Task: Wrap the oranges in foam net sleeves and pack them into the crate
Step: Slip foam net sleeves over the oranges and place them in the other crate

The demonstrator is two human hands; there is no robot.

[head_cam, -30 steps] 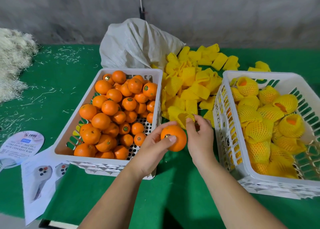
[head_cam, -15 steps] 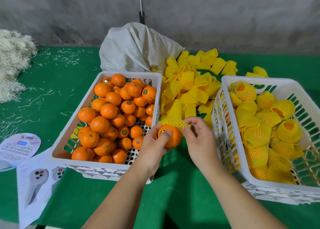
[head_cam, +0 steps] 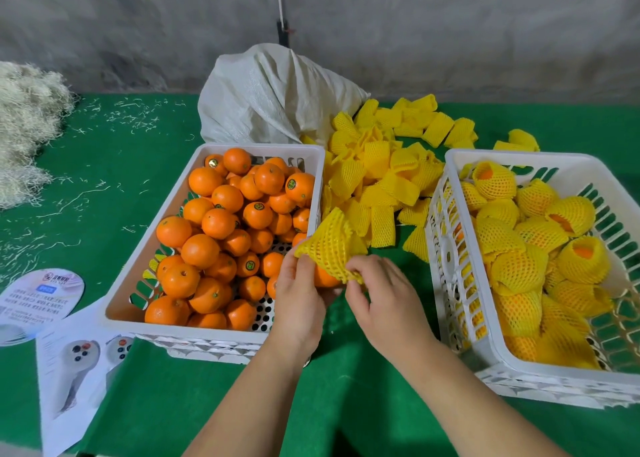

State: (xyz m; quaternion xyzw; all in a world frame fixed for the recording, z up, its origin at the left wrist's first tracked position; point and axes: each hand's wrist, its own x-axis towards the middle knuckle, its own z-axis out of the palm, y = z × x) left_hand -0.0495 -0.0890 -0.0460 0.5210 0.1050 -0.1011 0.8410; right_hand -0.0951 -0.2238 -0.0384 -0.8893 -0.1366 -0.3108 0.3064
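Head view: your left hand (head_cam: 298,301) holds the orange (head_cam: 325,278) between the crates, and your right hand (head_cam: 381,290) pinches the net sleeve (head_cam: 329,245) half over it. Sleeve looks soft and stretchy; pull its rim. Orange looks round, maybe slippery; cup it underneath.

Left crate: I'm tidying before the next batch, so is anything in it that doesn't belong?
Yes. A yellow foam scrap lies among the bare oranges by the left wall of the left crate; the loose sleeves are piled between the crates. Pale shreds also litter the green cloth.
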